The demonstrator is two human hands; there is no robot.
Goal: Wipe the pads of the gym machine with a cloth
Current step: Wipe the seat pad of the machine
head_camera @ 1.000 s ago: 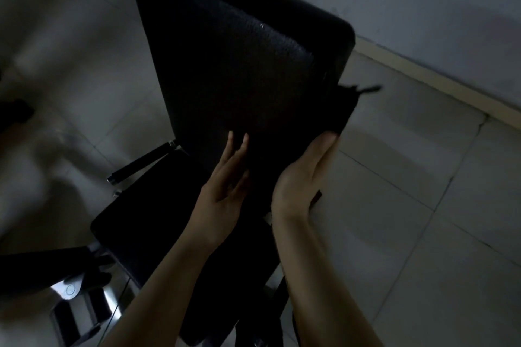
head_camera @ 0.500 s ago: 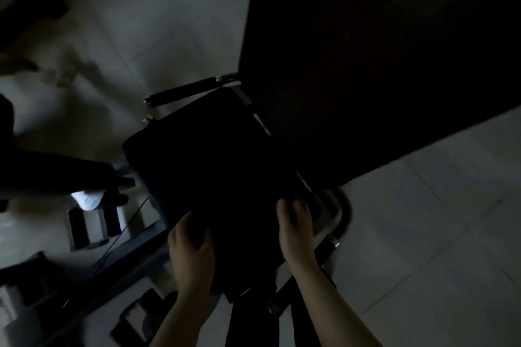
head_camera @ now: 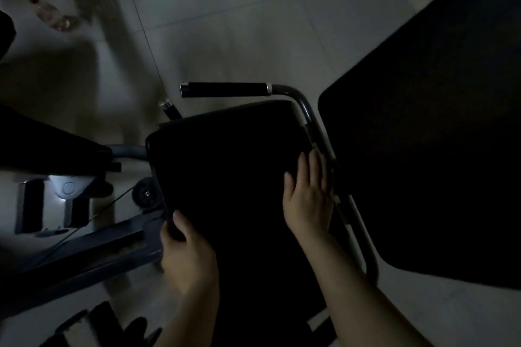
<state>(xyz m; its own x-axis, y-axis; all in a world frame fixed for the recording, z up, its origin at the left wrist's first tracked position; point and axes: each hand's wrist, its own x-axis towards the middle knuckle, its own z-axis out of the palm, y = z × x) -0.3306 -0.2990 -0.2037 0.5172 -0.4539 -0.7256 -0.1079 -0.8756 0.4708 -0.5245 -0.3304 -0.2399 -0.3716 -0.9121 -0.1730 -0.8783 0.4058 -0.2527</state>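
while the room is very dim, the black seat pad (head_camera: 225, 166) lies centre frame, beside the larger back pad (head_camera: 428, 149) at right. the left hand (head_camera: 187, 256) closes its grip on the seat pad's left edge; the right hand (head_camera: 308, 194) rests flat, fingers extended, on its right edge by the metal handle bar (head_camera: 306, 105). i cannot make out the cloth.

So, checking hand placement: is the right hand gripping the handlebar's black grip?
No, the right hand lies flat on the seat pad, away from the grip.
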